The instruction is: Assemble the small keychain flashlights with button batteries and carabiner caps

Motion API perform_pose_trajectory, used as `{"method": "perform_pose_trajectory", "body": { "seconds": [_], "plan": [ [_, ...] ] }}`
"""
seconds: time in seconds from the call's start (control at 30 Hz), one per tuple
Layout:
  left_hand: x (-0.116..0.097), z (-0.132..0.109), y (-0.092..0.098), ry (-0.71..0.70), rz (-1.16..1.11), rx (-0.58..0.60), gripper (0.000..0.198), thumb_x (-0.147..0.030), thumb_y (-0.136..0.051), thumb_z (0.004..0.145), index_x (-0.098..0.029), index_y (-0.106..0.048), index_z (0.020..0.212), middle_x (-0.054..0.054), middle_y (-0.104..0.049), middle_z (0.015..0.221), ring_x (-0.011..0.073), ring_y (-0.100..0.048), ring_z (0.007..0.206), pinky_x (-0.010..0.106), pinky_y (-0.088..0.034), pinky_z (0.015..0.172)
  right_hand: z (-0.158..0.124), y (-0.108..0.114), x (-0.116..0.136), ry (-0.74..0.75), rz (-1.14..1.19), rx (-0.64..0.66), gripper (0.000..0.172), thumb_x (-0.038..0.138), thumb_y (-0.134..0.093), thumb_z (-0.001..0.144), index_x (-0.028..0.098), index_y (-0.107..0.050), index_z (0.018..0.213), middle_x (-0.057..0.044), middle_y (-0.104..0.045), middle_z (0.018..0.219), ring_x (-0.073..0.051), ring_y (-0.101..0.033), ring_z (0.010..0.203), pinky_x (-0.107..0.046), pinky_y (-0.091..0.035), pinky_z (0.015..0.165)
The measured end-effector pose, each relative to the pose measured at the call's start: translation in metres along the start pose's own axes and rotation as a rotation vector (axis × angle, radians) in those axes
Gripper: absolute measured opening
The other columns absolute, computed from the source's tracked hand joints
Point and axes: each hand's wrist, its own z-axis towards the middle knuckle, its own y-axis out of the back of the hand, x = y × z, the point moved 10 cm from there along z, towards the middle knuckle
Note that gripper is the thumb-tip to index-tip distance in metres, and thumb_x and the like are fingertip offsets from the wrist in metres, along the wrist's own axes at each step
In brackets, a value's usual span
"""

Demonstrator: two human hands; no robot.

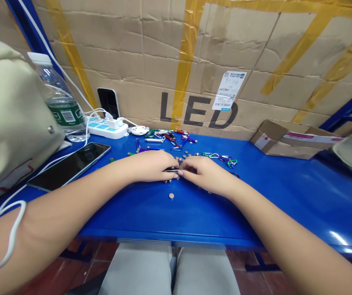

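My left hand [156, 164] is closed around a small black tube [172, 170], which points toward the right. Against the tube's right end, my right hand [202, 172] has its thumb and forefinger pinched together; what sits between them is too small to make out. Several silvery button cells lie around and behind the fingertips, partly hidden by the hands. One button cell [171, 196] rests apart on the blue table, nearer to me. Behind the hands are several coloured metal tubes, among them a silver tube [154, 139] and a purple tube [191, 139].
Carabiner clips [219, 157] lie right of centre. To the left are a phone [71, 166], a power strip [108, 129], a water bottle [62, 98] and a beige bag [13, 114]. A small open carton [292, 139] stands right. A large cardboard box [151, 53] backs the blue table [194, 221].
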Motion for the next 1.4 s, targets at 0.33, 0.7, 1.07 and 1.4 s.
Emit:
{"method": "perform_pose_trajectory", "body": {
  "seconds": [0.33,0.7,1.07,1.4],
  "plan": [
    [0.0003,-0.0005,-0.0017,0.029,0.001,0.025,0.026,-0.036,-0.047,0.090,-0.017,-0.064,0.088,0.005,-0.068,0.092,0.0172,-0.061,0.080,0.025,-0.040,0.067,-0.0019,-0.0012,0.0027,0.018,-0.007,0.009,0.018,0.028,-0.049,0.089,0.018,-0.061,0.080,-0.003,-0.065,0.081,-0.014,-0.054,0.073,-0.025,-0.037,0.065],
    [-0.0006,-0.0005,-0.0008,0.035,0.010,0.029,0.025,-0.035,-0.047,0.090,-0.017,-0.065,0.089,0.005,-0.068,0.092,0.0174,-0.061,0.079,0.025,-0.041,0.066,-0.0025,-0.0016,0.0036,0.011,-0.008,0.024,0.019,0.030,-0.049,0.090,0.018,-0.061,0.082,-0.004,-0.064,0.082,-0.014,-0.054,0.073,-0.025,-0.037,0.065],
    [-0.0017,-0.0008,-0.0009,0.048,-0.010,0.031,0.027,-0.036,-0.047,0.091,-0.019,-0.067,0.096,0.005,-0.069,0.095,0.0181,-0.062,0.083,0.025,-0.043,0.071,-0.0038,-0.0027,0.0029,0.010,-0.013,0.033,0.018,0.029,-0.050,0.089,0.017,-0.061,0.084,-0.004,-0.064,0.082,-0.015,-0.054,0.073,-0.026,-0.038,0.066],
    [-0.0025,-0.0009,-0.0011,0.017,-0.039,0.021,0.027,-0.035,-0.048,0.091,-0.019,-0.067,0.099,0.005,-0.069,0.097,0.0178,-0.062,0.086,0.025,-0.044,0.076,-0.0039,-0.0017,0.0056,-0.006,-0.031,0.051,0.016,0.027,-0.050,0.089,0.017,-0.061,0.083,-0.004,-0.064,0.084,-0.015,-0.054,0.074,-0.025,-0.037,0.065]
  ]
}}
